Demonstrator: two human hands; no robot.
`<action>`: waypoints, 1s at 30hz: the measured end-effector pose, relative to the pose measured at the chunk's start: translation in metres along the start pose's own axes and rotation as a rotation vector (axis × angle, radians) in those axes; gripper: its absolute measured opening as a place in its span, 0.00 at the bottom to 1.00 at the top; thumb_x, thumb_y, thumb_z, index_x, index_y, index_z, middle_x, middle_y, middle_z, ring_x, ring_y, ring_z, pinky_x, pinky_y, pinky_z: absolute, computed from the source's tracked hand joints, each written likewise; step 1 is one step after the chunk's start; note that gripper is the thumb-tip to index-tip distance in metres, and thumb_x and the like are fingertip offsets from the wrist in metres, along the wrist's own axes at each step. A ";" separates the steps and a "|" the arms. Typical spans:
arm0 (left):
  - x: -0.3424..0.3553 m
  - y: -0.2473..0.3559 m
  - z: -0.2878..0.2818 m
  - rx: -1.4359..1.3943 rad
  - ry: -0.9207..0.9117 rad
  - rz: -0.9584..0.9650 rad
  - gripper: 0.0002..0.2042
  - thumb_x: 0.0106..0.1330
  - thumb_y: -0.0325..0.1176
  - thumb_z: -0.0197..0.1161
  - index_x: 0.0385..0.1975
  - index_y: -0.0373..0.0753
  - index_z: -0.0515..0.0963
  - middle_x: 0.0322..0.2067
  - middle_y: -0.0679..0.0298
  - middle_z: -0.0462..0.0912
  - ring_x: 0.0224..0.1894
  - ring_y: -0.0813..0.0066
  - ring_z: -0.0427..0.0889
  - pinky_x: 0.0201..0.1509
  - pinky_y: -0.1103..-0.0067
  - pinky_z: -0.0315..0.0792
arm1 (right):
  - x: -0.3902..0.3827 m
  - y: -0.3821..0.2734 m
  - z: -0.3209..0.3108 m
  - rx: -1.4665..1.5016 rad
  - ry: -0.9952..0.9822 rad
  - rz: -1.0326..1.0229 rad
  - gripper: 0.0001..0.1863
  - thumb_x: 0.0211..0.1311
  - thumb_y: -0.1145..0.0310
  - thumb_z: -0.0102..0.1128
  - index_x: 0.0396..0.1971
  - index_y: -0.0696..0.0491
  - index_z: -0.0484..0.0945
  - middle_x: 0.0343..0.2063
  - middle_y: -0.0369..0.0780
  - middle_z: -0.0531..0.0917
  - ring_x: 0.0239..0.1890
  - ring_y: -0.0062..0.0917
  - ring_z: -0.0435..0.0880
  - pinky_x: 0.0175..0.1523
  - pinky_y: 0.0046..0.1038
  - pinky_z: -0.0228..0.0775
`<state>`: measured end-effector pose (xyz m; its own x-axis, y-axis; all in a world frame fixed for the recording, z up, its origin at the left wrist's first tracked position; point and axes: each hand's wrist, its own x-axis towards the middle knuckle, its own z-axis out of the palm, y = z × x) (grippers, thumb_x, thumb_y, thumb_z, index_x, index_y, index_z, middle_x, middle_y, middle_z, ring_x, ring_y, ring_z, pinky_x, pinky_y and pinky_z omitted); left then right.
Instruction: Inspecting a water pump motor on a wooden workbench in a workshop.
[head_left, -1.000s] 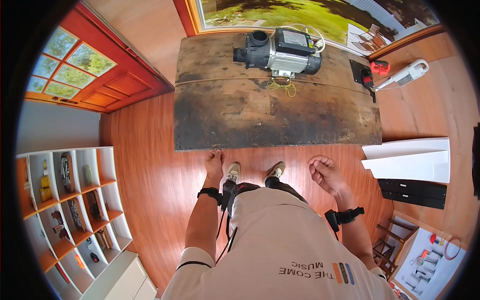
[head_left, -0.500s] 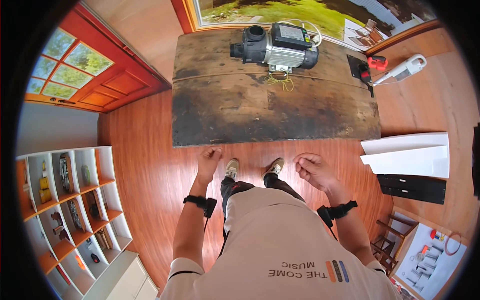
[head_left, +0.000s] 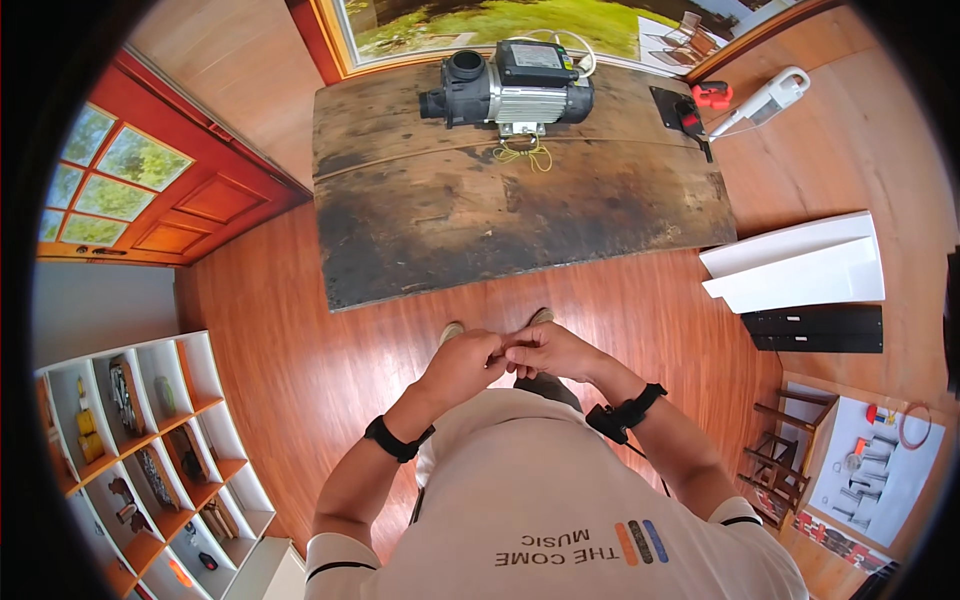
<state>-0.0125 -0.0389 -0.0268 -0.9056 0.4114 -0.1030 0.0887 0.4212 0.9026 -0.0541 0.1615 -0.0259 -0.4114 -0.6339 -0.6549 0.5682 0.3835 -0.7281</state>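
Before our chest, our left hand (head_left: 462, 365) and right hand (head_left: 548, 350) now meet, fingers curled and touching, empty; earlier apart, with the pump (head_left: 510, 92) well beyond our fingertips.

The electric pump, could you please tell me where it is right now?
In the head view, the electric pump sits at the far edge of the dark wooden table, beneath the window, with yellow wire just before it.

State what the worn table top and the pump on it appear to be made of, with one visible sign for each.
Table top: probably wood, unfinished and weathered, judging by the dark stains and a long seam between boards.
Pump: seemingly black moulded plastic at the inlet end, with a ribbed, silvery, likely metal motor body; the shine and fins suggest this.
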 end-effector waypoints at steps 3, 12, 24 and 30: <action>0.000 0.003 0.002 0.122 -0.030 0.077 0.08 0.56 0.31 0.63 0.21 0.35 0.73 0.22 0.58 0.77 0.27 0.59 0.78 0.30 0.69 0.72 | -0.004 0.006 0.006 0.006 0.035 -0.005 0.12 0.68 0.64 0.54 0.36 0.58 0.79 0.28 0.36 0.81 0.30 0.16 0.78 0.35 0.19 0.73; -0.001 -0.004 -0.003 0.051 -0.129 0.233 0.08 0.59 0.32 0.62 0.23 0.36 0.75 0.21 0.59 0.78 0.28 0.62 0.78 0.31 0.71 0.72 | -0.018 0.030 0.018 0.336 0.142 -0.035 0.09 0.68 0.68 0.53 0.33 0.57 0.78 0.25 0.36 0.80 0.25 0.14 0.76 0.32 0.16 0.70; 0.043 -0.212 0.087 -1.345 0.203 -0.726 0.08 0.69 0.30 0.51 0.44 0.36 0.73 0.36 0.64 0.78 0.37 0.73 0.78 0.39 0.79 0.74 | -0.051 0.030 0.009 0.584 0.389 -0.045 0.04 0.67 0.76 0.51 0.36 0.58 0.75 0.29 0.36 0.79 0.26 0.14 0.75 0.33 0.14 0.71; 0.075 -0.212 0.117 -1.632 0.475 -0.733 0.06 0.69 0.30 0.51 0.39 0.38 0.74 0.34 0.65 0.77 0.35 0.74 0.78 0.37 0.81 0.72 | -0.066 0.028 -0.015 0.523 0.377 -0.003 0.04 0.66 0.77 0.51 0.36 0.57 0.76 0.29 0.36 0.79 0.28 0.14 0.74 0.35 0.14 0.70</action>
<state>-0.0505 -0.0026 -0.2751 -0.6248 0.1738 -0.7612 -0.5056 -0.8330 0.2248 -0.0221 0.2242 -0.0064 -0.5815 -0.3183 -0.7487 0.7999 -0.0559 -0.5975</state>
